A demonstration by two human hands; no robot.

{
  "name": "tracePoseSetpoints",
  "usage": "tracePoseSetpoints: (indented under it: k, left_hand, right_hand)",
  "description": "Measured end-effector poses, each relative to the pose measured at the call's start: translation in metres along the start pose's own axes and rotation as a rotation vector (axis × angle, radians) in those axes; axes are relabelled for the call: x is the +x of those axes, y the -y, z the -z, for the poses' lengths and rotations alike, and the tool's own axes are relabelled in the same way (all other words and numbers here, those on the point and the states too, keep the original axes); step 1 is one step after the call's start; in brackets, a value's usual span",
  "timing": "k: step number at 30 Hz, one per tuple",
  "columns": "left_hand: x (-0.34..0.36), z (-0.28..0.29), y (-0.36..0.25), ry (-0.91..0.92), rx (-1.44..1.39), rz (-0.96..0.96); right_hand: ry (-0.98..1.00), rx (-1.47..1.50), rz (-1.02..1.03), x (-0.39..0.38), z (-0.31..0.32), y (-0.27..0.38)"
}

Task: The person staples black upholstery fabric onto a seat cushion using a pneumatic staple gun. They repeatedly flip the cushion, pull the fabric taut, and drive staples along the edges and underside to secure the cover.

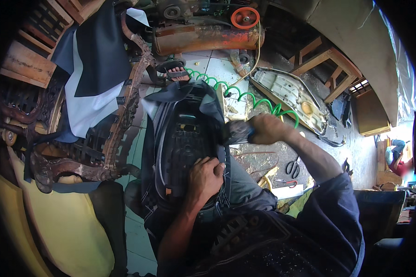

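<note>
Upside down across my lap lies a motorcycle seat, its black ribbed plastic base facing up. Black cover material is wrapped around the rim and stands loose at the far end. My left hand presses on the near right part of the seat, fingers bent and closed at the cover's edge; what lies under the fingertips is hidden. In my right hand is a staple gun, gripped with its nose at the seat's right rim. A green coiled air hose runs behind that hand.
Scissors and red-handled pliers lie to the right among scraps. Beyond is another seat base. A rusty air tank stands at the far side. Left are a carved wooden frame and yellow foam. A person is far right.
</note>
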State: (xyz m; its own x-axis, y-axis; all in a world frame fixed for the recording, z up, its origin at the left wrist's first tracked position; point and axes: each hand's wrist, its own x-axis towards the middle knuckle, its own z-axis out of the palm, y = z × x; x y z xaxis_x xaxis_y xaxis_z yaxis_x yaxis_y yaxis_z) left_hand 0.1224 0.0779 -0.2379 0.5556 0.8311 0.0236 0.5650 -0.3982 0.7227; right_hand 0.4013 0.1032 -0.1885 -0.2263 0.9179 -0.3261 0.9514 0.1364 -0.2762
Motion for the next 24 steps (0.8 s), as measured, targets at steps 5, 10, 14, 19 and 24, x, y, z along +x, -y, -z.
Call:
tracePoseSetpoints:
  k: [5,10,14,19,24]
  left_hand:
    - [-0.034,0.003,-0.037,-0.211,0.216,0.066]
    - [-0.047,-0.024,-0.037,-0.220,0.583,0.133]
    - [-0.044,-0.012,-0.039,-0.395,0.412,0.073]
    - [-0.043,0.082,-0.076,-0.307,0.056,0.346]
    - [-0.061,0.173,-0.090,-0.391,-0.623,0.109]
  right_hand:
    - [-0.405,0.883,-0.282,-0.008,-0.122,-0.094]
    - [-0.563,0.697,-0.474,0.012,-0.307,-0.106]
    - [-0.357,0.191,-0.355,0.018,-0.376,-0.081]
    - [-0.066,0.643,-0.216,0.048,-0.390,-0.052]
    - [-0.209,0.868,-0.463,0.054,-0.334,-0.047]
